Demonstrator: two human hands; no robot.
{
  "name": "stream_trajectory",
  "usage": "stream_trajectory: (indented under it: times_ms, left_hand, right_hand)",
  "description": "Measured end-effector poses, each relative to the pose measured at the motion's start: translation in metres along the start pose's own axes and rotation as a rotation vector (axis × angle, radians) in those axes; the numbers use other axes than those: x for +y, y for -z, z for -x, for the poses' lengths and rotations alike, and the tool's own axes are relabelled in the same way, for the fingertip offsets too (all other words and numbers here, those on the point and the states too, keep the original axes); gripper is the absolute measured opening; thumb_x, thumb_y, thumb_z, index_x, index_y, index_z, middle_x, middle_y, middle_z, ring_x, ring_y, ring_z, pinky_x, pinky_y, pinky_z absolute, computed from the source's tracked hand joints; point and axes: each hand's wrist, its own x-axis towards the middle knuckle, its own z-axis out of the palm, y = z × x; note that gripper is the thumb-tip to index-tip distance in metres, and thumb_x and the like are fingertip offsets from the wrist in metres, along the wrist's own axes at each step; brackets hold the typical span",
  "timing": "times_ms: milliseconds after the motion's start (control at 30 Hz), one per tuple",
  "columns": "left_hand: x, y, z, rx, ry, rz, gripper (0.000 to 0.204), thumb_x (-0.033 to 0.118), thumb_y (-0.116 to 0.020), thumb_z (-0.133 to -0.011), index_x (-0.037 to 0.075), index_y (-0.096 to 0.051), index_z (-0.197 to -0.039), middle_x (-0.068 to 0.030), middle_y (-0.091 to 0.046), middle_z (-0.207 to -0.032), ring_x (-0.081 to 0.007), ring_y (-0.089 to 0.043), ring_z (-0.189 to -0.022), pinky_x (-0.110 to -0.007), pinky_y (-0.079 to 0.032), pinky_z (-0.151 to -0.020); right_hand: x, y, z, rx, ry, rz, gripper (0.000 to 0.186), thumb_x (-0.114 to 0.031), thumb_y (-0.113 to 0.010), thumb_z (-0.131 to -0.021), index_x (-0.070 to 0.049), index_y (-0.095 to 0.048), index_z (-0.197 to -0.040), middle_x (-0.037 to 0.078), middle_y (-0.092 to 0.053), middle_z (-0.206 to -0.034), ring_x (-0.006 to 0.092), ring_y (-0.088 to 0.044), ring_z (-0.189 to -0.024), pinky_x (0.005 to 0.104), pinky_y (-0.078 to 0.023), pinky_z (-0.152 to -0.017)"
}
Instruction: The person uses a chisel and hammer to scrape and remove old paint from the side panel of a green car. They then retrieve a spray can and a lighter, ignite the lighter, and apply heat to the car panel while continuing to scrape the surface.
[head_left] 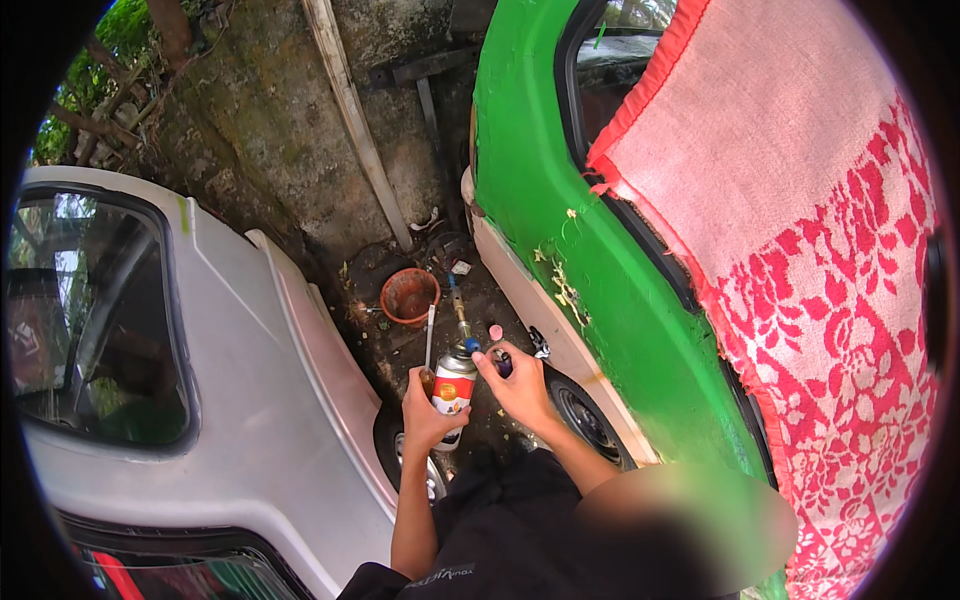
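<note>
My left hand (pixel 424 418) is wrapped round a gas canister (pixel 455 388) with a red and white label, held upright between the two cars. A blowtorch head (pixel 461 322) with a metal tube tops the canister and points away from me. The same hand also holds a thin, pale-bladed tool (pixel 431 336) with a brown handle, perhaps a scraper, beside the canister. My right hand (pixel 522 393) is closed, thumb and finger at the torch's blue knob (pixel 472 344). A small dark purple object (pixel 503 364) sits within its fingers; its kind is unclear.
At left stands a silver-white car (pixel 240 400). A green car (pixel 640 350) with peeling paint is at right, a red and white patterned cloth (pixel 790 250) over it. Ahead are a terracotta-coloured pot (pixel 410 297), a leaning plank (pixel 358 125) and a stained wall (pixel 260 130).
</note>
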Motion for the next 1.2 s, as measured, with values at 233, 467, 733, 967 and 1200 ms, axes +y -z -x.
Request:
stream_trajectory:
  times_ms: [233, 467, 733, 967, 1200]
  left_hand:
    - [0.004, 0.000, 0.006, 0.034, 0.006, -0.117, 0.083, 0.023, -0.090, -0.049, 0.003, -0.047, -0.117, -0.0191, -0.062, -0.100, -0.0384, -0.065, -0.091, -0.044, -0.052, -0.081]
    - [0.006, 0.006, 0.010, 0.049, -0.008, -0.133, 0.082, 0.021, -0.089, -0.050, 0.003, -0.047, -0.117, -0.0194, -0.062, -0.101, -0.0390, -0.065, -0.093, -0.044, -0.053, -0.082]
    - [0.009, 0.005, 0.012, 0.068, -0.031, -0.131, 0.080, 0.018, -0.089, -0.049, 0.005, -0.047, -0.115, -0.0168, -0.062, -0.097, -0.0339, -0.065, -0.088, -0.041, -0.052, -0.081]
    - [0.010, 0.006, 0.012, 0.071, -0.045, -0.128, 0.080, 0.018, -0.089, -0.050, 0.004, -0.047, -0.117, -0.0172, -0.062, -0.099, -0.0349, -0.065, -0.090, -0.041, -0.052, -0.081]
    - [0.013, 0.005, 0.013, 0.079, -0.053, -0.141, 0.080, 0.018, -0.089, -0.050, 0.004, -0.048, -0.117, -0.0176, -0.062, -0.101, -0.0360, -0.065, -0.093, -0.042, -0.052, -0.082]
  right_hand:
    - [-0.002, -0.007, -0.004, 0.059, 0.098, 0.140, 0.036, -0.028, -0.072, -0.090, 0.006, -0.067, -0.100, 0.012, -0.060, -0.057, 0.0183, -0.060, -0.048, 0.0335, -0.047, -0.052]
    - [0.001, -0.012, -0.006, 0.027, 0.132, 0.263, 0.036, -0.026, -0.068, -0.090, 0.008, -0.067, -0.102, 0.017, -0.061, -0.058, 0.0334, -0.064, -0.052, 0.0394, -0.050, -0.054]
    - [0.016, -0.023, -0.010, 0.050, 0.164, 0.250, 0.036, -0.024, -0.066, -0.091, 0.011, -0.066, -0.098, 0.020, -0.059, -0.055, 0.0335, -0.061, -0.047, 0.0411, -0.047, -0.048]
    - [0.012, -0.024, -0.011, 0.086, 0.142, 0.204, 0.033, -0.024, -0.066, -0.091, 0.009, -0.069, -0.089, 0.019, -0.054, -0.049, 0.0321, -0.057, -0.042, 0.0410, -0.042, -0.044]
    - [0.004, -0.022, -0.010, 0.075, 0.061, 0.218, 0.035, -0.027, -0.065, -0.090, 0.004, -0.064, -0.073, 0.024, -0.061, -0.059, 0.0432, -0.063, -0.056, 0.0473, -0.050, -0.053]
